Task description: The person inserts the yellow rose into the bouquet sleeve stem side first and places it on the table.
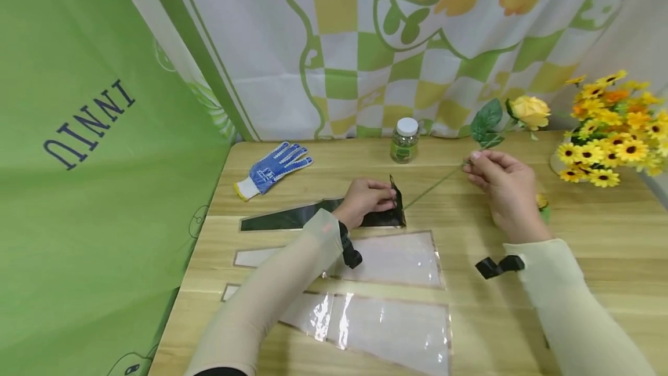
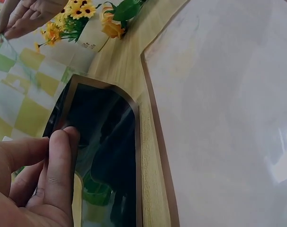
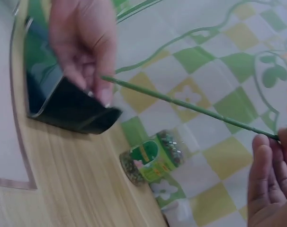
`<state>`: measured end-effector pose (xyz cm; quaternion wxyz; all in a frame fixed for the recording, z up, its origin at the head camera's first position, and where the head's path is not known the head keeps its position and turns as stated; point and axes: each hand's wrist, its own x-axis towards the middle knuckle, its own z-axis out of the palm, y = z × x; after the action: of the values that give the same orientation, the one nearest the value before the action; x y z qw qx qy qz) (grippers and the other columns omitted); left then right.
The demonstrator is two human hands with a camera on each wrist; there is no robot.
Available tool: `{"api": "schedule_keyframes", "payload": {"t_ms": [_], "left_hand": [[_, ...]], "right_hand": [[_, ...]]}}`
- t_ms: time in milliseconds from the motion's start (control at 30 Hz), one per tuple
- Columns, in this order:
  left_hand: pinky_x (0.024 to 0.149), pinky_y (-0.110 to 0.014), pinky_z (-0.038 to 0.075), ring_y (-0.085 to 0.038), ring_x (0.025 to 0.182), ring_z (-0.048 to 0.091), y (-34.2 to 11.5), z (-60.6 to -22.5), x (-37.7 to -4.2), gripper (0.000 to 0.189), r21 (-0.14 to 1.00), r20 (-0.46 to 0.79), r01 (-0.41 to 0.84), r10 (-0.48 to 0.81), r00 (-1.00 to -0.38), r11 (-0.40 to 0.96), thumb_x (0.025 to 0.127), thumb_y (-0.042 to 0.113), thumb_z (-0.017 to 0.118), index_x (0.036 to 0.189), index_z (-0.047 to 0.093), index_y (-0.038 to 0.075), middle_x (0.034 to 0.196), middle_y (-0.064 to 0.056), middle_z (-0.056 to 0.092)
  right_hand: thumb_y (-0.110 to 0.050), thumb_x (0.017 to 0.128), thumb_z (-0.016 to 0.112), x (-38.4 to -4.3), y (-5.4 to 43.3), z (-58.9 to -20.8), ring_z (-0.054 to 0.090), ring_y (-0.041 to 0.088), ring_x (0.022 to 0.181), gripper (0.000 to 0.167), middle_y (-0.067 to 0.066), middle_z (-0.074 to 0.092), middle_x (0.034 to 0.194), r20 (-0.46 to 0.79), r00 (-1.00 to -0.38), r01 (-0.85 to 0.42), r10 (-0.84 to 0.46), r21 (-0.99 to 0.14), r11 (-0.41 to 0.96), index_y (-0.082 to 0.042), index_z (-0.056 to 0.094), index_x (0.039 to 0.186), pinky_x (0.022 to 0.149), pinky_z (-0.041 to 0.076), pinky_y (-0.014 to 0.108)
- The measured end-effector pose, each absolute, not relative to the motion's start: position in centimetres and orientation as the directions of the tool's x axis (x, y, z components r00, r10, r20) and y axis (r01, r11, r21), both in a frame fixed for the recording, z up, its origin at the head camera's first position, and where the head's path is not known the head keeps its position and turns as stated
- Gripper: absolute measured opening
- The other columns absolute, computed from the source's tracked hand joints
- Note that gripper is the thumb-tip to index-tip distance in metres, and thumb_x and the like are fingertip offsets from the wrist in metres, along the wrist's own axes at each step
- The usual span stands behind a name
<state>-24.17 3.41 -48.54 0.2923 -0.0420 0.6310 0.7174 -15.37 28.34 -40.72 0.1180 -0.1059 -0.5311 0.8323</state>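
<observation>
My right hand [image 1: 503, 190] pinches the green stem [image 3: 191, 109] of a yellow rose [image 1: 529, 112] with green leaves, held at a slant over the table. The lower end of the stem points toward my left hand [image 1: 365, 202] and the black flower sleeve [image 2: 103, 118]. Between thumb and fingers, my left hand pinches an edge of this tapered, bronze-bordered sleeve. Its wide end is lifted and folded up, while the narrow end lies flat to the left. Nearer to me lie two pale tapered sleeves [image 1: 402, 257], partly hidden under my left arm.
A blue-and-white work glove [image 1: 276, 168] lies at the back left. Near the curtain stands a white-lidded jar [image 1: 405, 141]. A pot of yellow flowers [image 1: 613, 132] occupies the back right. Behind my right wrist, another yellow flower [image 1: 543, 202] shows partly. Green fabric hangs along the left side.
</observation>
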Motion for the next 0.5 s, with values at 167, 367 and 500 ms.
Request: {"api": "schedule_keyframes", "payload": {"t_ms": [167,367,500], "left_hand": [[0.074,-0.028,0.063,-0.025,0.082,0.075,3.7,-48.9,-24.1,0.012,0.875,-0.444,-0.484,0.382,-0.811,-0.012,0.094,-0.001,0.072,0.105,0.075,0.001,0.098,-0.014,0.073],[0.074,-0.028,0.064,-0.025,0.082,0.075,3.5,-48.9,-24.3,0.010,0.880,-0.433,-0.475,0.385,-0.815,-0.019,0.094,0.001,0.072,0.104,0.076,0.003,0.100,-0.012,0.073],[0.073,-0.027,0.064,-0.025,0.081,0.074,3.1,-48.7,-24.2,0.009,0.881,-0.430,-0.474,0.389,-0.815,-0.019,0.094,0.000,0.072,0.102,0.076,0.001,0.099,-0.014,0.073]], "right_hand": [[-0.011,0.087,0.082,-16.4,27.3,-41.5,0.074,0.020,0.081,0.030,0.015,0.074,0.093,0.063,-0.900,-0.189,0.432,-0.948,-0.256,0.009,0.067,0.102,0.072,0.063,0.027],[-0.011,0.087,0.082,-17.0,26.4,-42.0,0.072,0.025,0.080,0.031,0.018,0.072,0.090,0.197,-0.874,-0.271,0.443,-0.956,-0.110,0.012,0.067,0.100,0.074,0.063,0.030],[-0.010,0.087,0.082,-17.4,26.1,-42.4,0.071,0.028,0.078,0.030,0.019,0.071,0.088,0.218,-0.864,-0.284,0.455,-0.955,-0.082,0.012,0.067,0.099,0.072,0.063,0.029]]}}
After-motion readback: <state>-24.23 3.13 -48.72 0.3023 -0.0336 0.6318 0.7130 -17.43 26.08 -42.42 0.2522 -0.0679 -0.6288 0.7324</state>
